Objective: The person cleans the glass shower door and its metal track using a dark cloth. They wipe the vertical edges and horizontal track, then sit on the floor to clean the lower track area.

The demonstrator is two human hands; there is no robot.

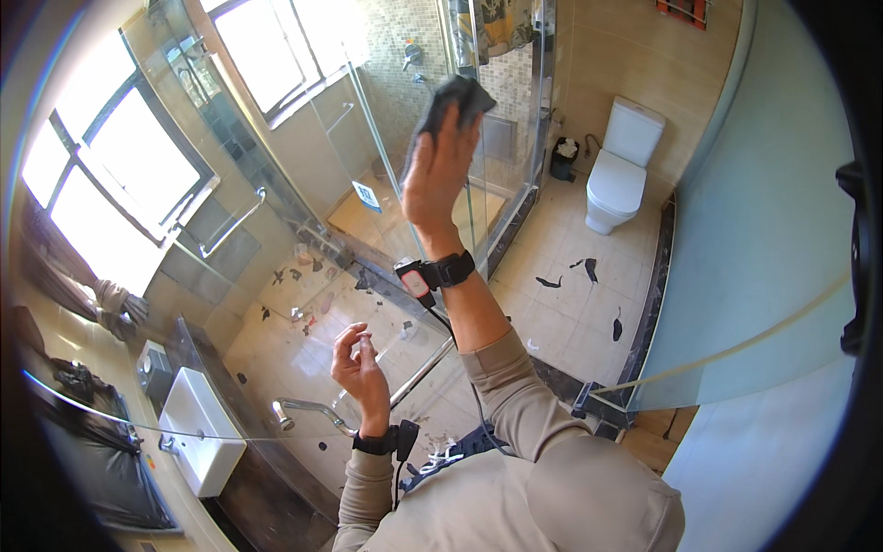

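Observation:
My right hand (pixel 441 172) is raised and stretched out, its fingers spread flat against a dark cloth (pixel 459 103). The cloth lies at the upper part of a clear glass panel (pixel 372 138); whether it touches the glass is hard to tell. My left hand (pixel 362 372) hangs lower, its fingers loosely curled and nothing visible in them. Just below and left of it is a bent chrome door handle (pixel 310 407) on the near glass. A sticker (pixel 367 196) with writing is on the glass left of my right hand.
A white toilet (pixel 616 172) and a small black bin (pixel 565 157) stand at the back right. Dark scraps (pixel 591 269) litter the tiled floor (pixel 586 317). At left are a white washbasin (pixel 203 431) and a towel bar (pixel 234 228). Frosted glass (pixel 752 228) rises on the right.

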